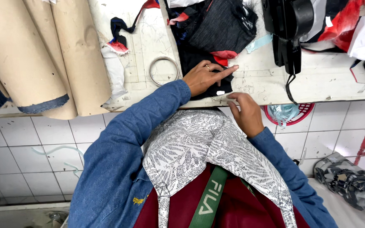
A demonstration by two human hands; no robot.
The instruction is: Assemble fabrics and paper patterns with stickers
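Two brown paper rolls (pixel 43 55), smooth and cylindrical, lie at the tabletop's left. Tabletop (pixel 326 80): white, scuffed, its near edge meeting tiled floor (pixel 30 152). Dark cloth (pixel 210 38): ribbed, heaped, red scraps within, reaching the near edge. Black tool (pixel 290 29) beside it. Red basket (pixel 303 110), under the edge, holds pale strips. Wire ring (pixel 163 69), round. Left hand (pixel 203 78): fingers (pixel 227 69) spread flat on the cloth. Right hand (pixel 246 112): fingers (pixel 232 98) together, pinching the cloth's edge.

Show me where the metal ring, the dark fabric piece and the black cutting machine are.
metal ring (pixel 151 67): head view, on its left rim.
dark fabric piece (pixel 191 59): head view, left part, beside the left hand.
black cutting machine (pixel 288 25): head view, on its body.
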